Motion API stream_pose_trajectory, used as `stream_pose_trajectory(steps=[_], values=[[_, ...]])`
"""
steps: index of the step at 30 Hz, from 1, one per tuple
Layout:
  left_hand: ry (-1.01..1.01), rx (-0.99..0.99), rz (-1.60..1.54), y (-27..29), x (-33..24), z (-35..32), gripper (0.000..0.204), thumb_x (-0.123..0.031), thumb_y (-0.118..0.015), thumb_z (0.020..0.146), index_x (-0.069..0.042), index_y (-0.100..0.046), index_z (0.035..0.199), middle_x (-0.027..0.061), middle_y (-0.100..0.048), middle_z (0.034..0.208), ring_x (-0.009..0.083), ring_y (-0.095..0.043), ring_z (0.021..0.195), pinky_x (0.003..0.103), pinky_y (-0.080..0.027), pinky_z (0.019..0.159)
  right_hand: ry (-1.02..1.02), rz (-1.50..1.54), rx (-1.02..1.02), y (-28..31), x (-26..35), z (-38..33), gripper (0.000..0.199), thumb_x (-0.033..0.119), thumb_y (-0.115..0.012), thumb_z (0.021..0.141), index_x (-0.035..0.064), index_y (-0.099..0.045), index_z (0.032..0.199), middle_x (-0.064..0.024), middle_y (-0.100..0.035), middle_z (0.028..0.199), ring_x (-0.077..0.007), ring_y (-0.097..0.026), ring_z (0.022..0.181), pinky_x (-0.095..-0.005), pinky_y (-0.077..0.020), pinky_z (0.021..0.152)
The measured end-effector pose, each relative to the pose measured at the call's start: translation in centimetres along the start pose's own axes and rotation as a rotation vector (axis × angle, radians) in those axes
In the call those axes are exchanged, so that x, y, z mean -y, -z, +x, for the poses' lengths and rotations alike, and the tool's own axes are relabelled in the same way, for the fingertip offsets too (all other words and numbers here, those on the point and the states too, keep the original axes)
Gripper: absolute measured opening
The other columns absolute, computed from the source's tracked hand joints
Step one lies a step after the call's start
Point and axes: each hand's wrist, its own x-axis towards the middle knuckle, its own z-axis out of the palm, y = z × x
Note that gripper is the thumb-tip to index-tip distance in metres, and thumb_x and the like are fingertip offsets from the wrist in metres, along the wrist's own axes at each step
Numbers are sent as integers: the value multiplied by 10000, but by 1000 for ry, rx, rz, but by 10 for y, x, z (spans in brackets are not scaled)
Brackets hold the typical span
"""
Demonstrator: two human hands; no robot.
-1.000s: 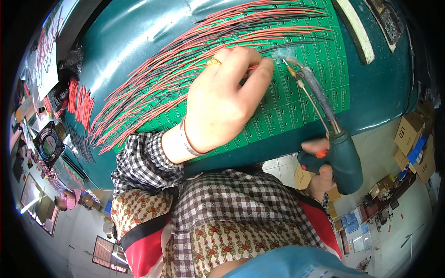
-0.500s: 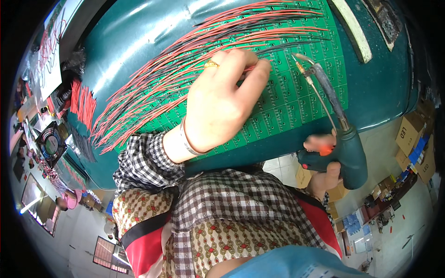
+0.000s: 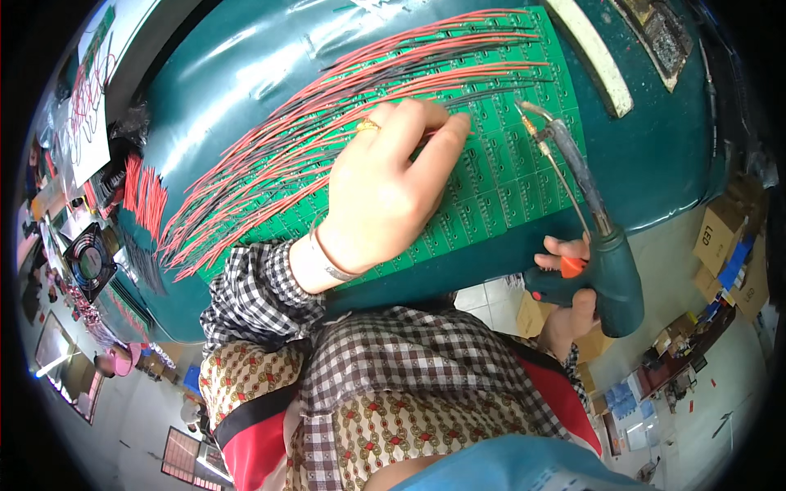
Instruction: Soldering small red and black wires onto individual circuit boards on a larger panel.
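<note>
My left hand (image 3: 385,192) reaches over a green panel of small circuit boards (image 3: 491,196). Its thumb and index finger are pinched on a red wire, mostly hidden behind the fingers. Rows of long red and black wires (image 3: 286,123) lie across the panel and trail off to the left. At the right, my right hand (image 3: 573,315) grips a dark green soldering gun (image 3: 618,274) with an orange trigger. The gun's brass-coloured tip (image 3: 526,119) points up and left above the panel, apart from the left fingertips. A bent tube ends beside that tip.
Short red wires (image 3: 146,196) bunch at the left table edge, near a black fan (image 3: 90,260). A pale strip (image 3: 594,57) and a dirty metal tray (image 3: 659,41) lie beyond the panel's right side. Cardboard boxes (image 3: 712,233) stand at the far right.
The view has shifted, so panel, strip and tray appear farther left. Against the panel, both hands and the soldering gun sit slightly farther right. Both grips remain closed.
</note>
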Motion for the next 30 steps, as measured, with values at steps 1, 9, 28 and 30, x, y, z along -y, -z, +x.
stream_pose_trajectory(steps=[1,9,28,30], values=[[0,7,0,-1,2,0,335,-44,-656,699,-23,-679,1032,46,-566,900,180,-556,710,289,-484,616,-5,4,-2,0,0,-2,809,542,-572,922,-143,-414,1324,-218,-623,1076,-346,-677,941,-380,-624,705],[-16,-20,-6,-3,3,4,324,61,-740,665,-34,-713,973,51,-619,866,192,-601,725,301,-486,585,-133,-87,62,-2,13,-1,781,557,-581,914,-163,-492,1203,-242,-624,1048,-328,-673,926,-401,-621,738],[-21,-5,-17,-4,5,4,306,62,-731,675,-30,-705,965,61,-615,883,209,-600,745,305,-495,606,-93,-111,75,-10,7,5,673,565,-635,881,-95,-575,1000,-175,-622,886,-292,-658,823,-381,-568,750],[-8,6,-7,-3,4,4,303,60,-730,673,-31,-704,962,60,-617,886,210,-600,744,305,-496,608,-86,-104,60,-12,8,6,663,554,-643,879,-96,-574,994,-173,-618,877,-292,-654,810,-392,-570,746]])
